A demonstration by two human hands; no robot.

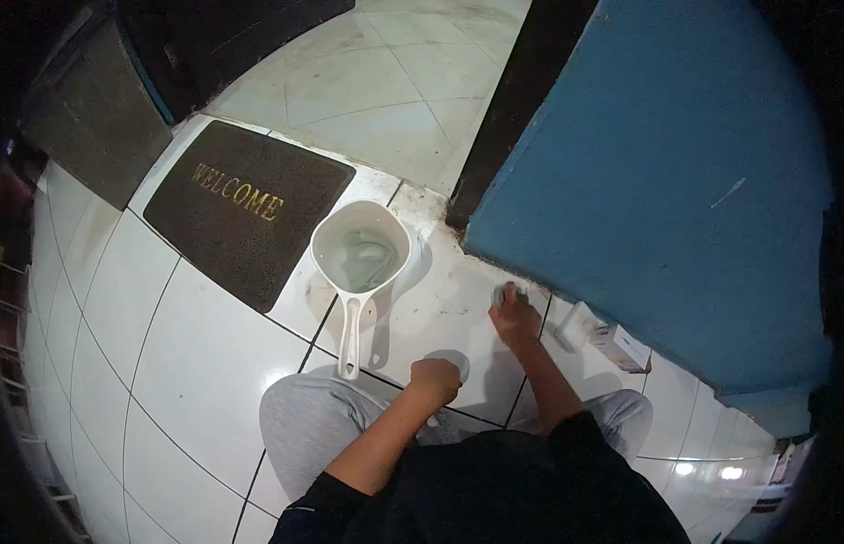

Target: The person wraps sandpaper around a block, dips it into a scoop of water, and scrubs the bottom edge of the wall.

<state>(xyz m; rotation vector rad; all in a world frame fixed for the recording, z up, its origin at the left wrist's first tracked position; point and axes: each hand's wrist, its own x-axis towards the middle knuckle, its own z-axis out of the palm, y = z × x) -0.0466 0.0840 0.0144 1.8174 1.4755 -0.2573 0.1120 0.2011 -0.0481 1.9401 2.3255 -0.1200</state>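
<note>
My right hand is down at the white tile floor near the blue wall. Its fingers are closed on a small grey-green piece, mostly covered by them. Closer to my lap, my left hand is curled into a fist above the floor; anything inside it is hidden. In front of my left knee stands a white plastic dipper, its handle pointing toward me. Water and a pale greenish cloth are visible in its bowl. Faint smudges mark the tile between the dipper and my right hand.
A dark doormat lettered WELCOME lies left of the dipper, before the doorway. Right of my right hand, a white block-like item and a small white box stand against the blue wall. My crossed legs border the near side.
</note>
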